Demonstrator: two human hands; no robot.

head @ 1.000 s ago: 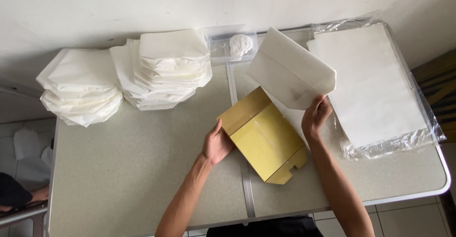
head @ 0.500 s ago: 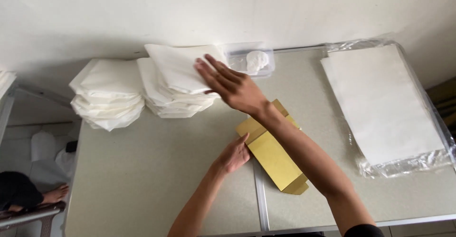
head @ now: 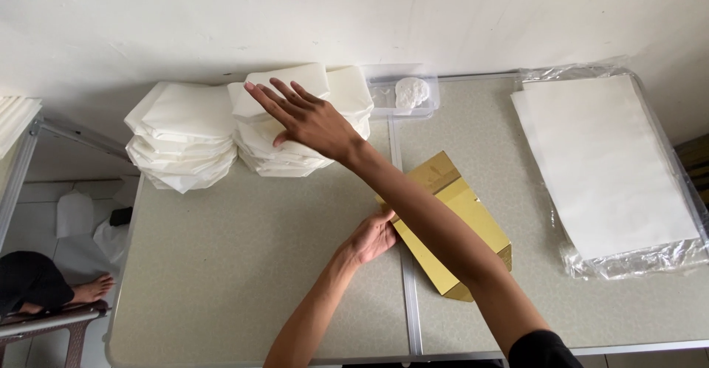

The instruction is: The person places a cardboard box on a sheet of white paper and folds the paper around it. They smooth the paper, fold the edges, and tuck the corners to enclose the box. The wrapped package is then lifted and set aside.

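Observation:
My right hand reaches across to the far left, fingers spread flat over a stack of folded white paper; it holds nothing. My left hand rests against the near left edge of a gold cardboard box that lies tilted on the grey table. My right forearm crosses above the box and hides part of it.
A second stack of folded white paper sits at the far left. A clear plastic tub with a white lump stands at the wall. Flat white sheets lie on clear plastic wrap at the right. A person's foot shows below left.
My right hand carried a white sheet from the right over to the stack at the left and now lies open above it. My left hand stayed at the gold box.

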